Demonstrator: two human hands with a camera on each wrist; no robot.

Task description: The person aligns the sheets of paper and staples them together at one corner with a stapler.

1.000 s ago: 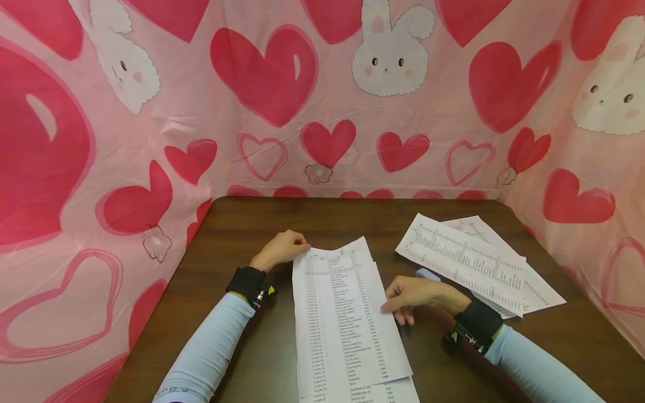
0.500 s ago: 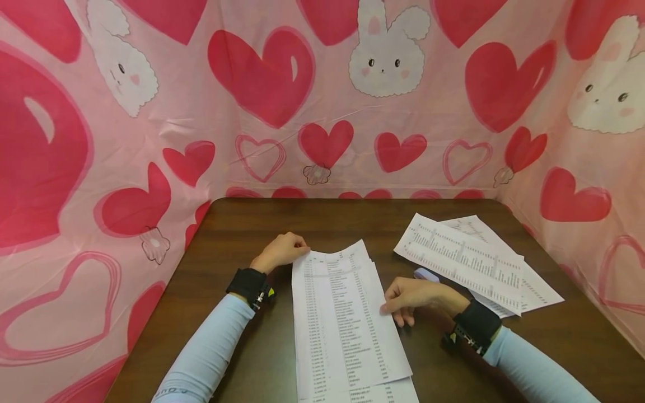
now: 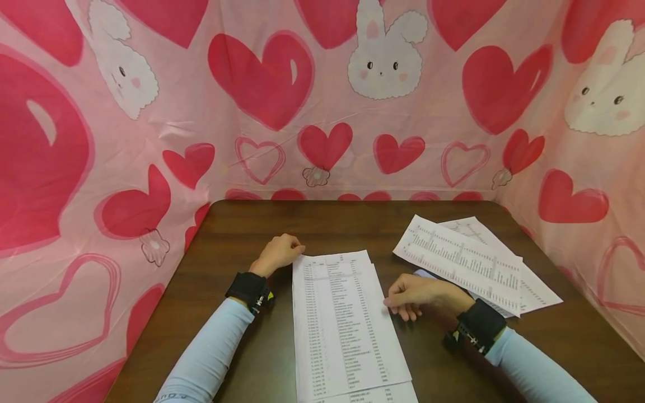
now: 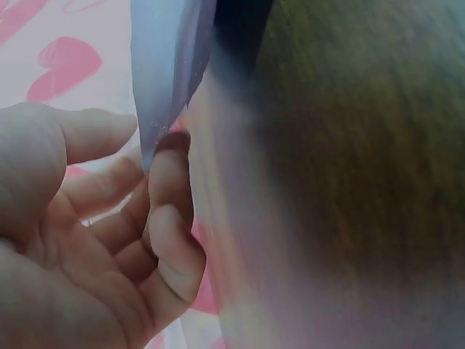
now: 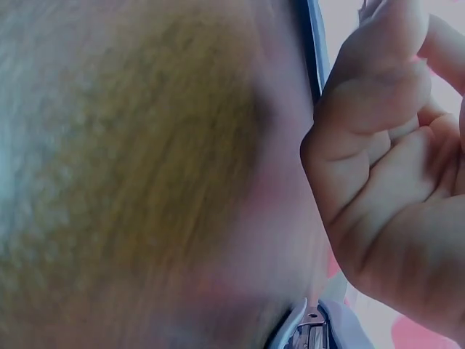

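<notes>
A stack of printed sheets point(image 3: 335, 324) lies lengthwise before me, its top sheet offset from the one beneath. My left hand point(image 3: 278, 252) pinches the top left corner; in the left wrist view, thumb and fingertips meet around the paper point(image 4: 163, 69). My right hand point(image 3: 420, 295) has its thumb tip right at the sheets' right edge, with no overlap showing in the head view. Its fingers are loosely curled in the right wrist view point(image 5: 385, 145). Just behind this hand is a lavender stapler point(image 5: 349, 327), mostly hidden in the head view.
More printed sheets point(image 3: 458, 260) lie crossed over each other on the right of the brown table point(image 3: 312, 224). A pink cloth point(image 3: 448, 89) with hearts and rabbits hangs around the back and sides.
The top sheet's raised far right corner has come down flatter. My right thumb, earlier over the sheet's edge, has drawn back to the edge. The left hand stays at its corner.
</notes>
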